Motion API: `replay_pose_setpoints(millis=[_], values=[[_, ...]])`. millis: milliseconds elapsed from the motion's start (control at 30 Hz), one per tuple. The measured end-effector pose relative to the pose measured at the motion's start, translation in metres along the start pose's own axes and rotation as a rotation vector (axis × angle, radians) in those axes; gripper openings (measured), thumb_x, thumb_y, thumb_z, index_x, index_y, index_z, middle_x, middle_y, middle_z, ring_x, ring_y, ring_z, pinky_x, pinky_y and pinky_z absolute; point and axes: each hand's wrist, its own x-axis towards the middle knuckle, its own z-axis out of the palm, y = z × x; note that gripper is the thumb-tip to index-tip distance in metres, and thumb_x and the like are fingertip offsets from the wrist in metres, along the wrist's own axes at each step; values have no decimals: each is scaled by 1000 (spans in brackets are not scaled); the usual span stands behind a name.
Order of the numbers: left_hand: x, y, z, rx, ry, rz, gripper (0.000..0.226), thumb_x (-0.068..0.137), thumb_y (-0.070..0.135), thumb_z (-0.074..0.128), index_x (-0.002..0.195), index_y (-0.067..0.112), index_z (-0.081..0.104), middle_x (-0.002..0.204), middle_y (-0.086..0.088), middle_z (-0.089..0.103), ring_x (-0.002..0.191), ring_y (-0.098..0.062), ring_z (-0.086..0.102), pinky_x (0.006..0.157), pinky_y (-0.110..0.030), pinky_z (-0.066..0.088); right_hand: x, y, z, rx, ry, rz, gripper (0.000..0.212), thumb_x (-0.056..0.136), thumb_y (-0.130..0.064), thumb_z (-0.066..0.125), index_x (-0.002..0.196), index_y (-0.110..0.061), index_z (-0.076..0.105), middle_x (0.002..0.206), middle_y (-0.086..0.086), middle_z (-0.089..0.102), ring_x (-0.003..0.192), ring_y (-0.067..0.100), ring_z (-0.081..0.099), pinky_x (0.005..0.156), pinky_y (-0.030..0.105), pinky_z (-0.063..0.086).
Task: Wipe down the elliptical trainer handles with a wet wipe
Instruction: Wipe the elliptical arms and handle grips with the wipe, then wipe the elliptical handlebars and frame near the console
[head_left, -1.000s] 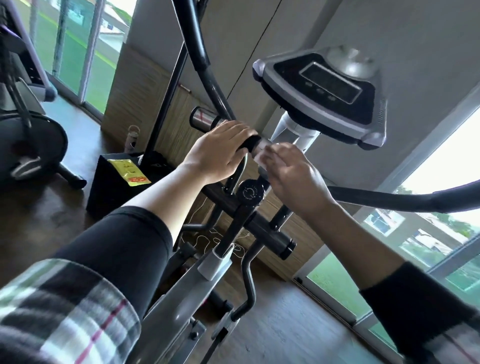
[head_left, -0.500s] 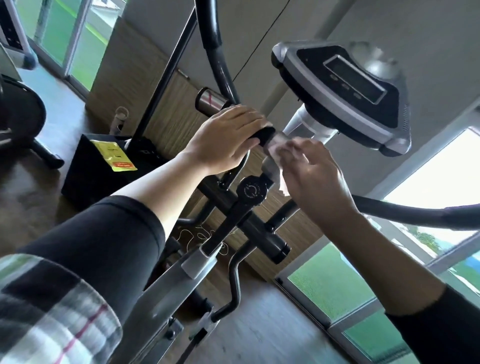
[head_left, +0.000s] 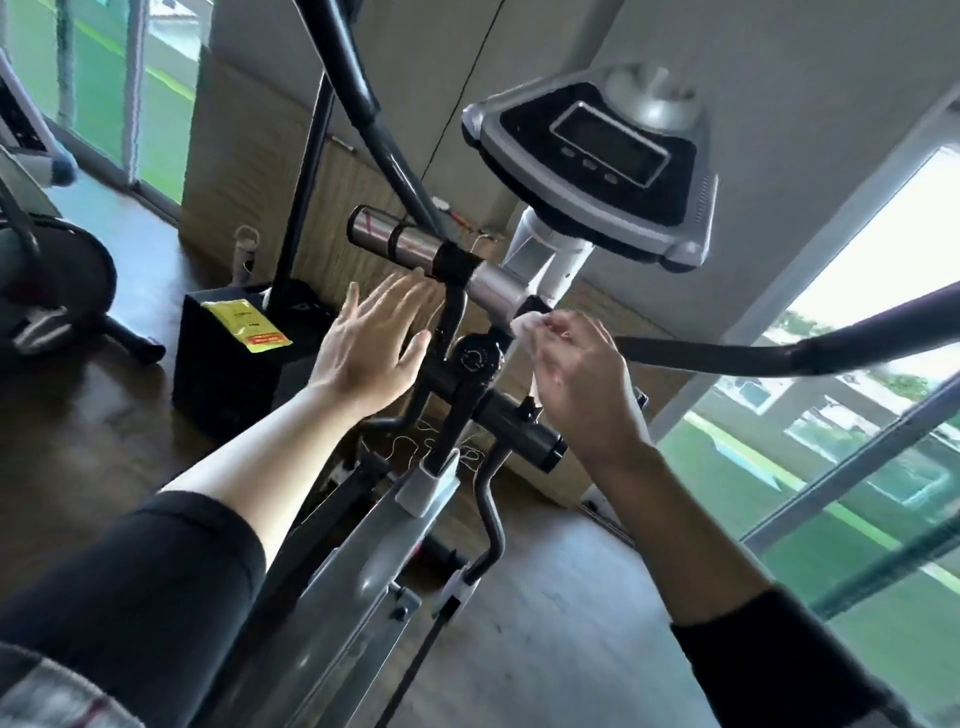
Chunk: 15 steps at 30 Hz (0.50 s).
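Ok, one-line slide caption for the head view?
Right hand presses a wet wipe to the chrome handlebar; left hand hovers open beside it.

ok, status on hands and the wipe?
Left hand open, off the bar. Right hand pinching wet wipe against chrome handle. Nothing blocking.

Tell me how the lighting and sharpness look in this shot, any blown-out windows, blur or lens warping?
Head view: the window at right is blown out white; the left hand fingertips are motion-blurred; the right hand sits in shade, holding the wipe; wide-angle warping bends the frames; the console stays fairly sharp.
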Motion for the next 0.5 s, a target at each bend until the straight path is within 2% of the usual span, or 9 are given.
replay_pose_setpoints(millis=[67,167,233,367,500], values=[[-37,9,0,-4,-96,-88,55,99,27,47,151,20,29,157,4,28,146,-11,23,122,-41,5,-24,-6,-9,58,11,55,22,88,-2,63,110,2,67,102,14,64,91,26,63,86,31,54],[-94,34,4,10,-288,-175,55,99,28,48,150,21,31,156,6,31,145,-10,26,122,-42,5,-72,-18,-17,75,3,149,23,84,3,67,107,2,69,95,15,65,84,28,63,81,29,54],[-128,54,9,13,-400,-231,55,99,30,47,151,22,29,156,7,31,145,-10,26,122,-42,6,-114,-26,-17,102,-30,202,26,78,8,68,103,1,69,91,15,64,79,30,62,75,32,56],[-175,98,24,57,-579,-212,57,98,32,46,151,20,28,156,5,32,143,-14,30,122,-43,9,-188,-41,-14,149,-105,386,28,70,16,70,93,0,70,83,15,64,70,31,62,66,38,57],[-213,139,38,69,-726,-215,58,97,28,47,151,18,30,156,2,32,143,-17,31,120,-40,13,-257,-51,-29,186,-209,580,19,77,13,62,76,-6,64,72,10,56,66,30,57,62,31,51]])
